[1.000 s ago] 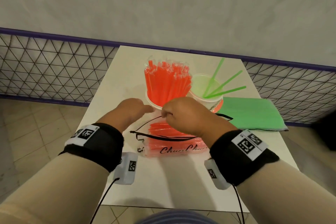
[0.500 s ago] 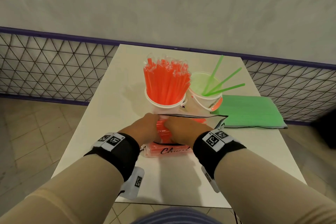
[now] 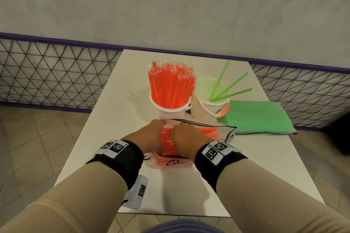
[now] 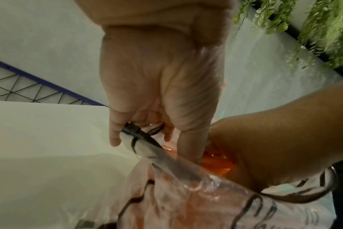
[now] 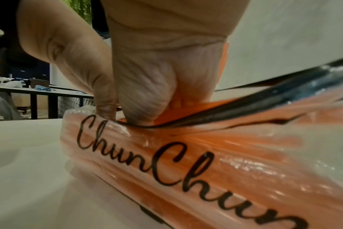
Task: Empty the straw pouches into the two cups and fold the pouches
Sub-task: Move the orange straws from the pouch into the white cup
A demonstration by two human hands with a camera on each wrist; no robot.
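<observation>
Gripping orange straws inside pouch

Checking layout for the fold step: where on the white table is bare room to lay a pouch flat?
Bare: the white table left of the orange-straw cup, and the near strip before the clear printed pouch. Crowded: the centre and right, with the green-straw cup and green pouch.

The clear pouch bears black script lettering reading "ChunChun" in the right wrist view. In the head view only "Chun" shows on it, the rest covered by the right wrist.
</observation>
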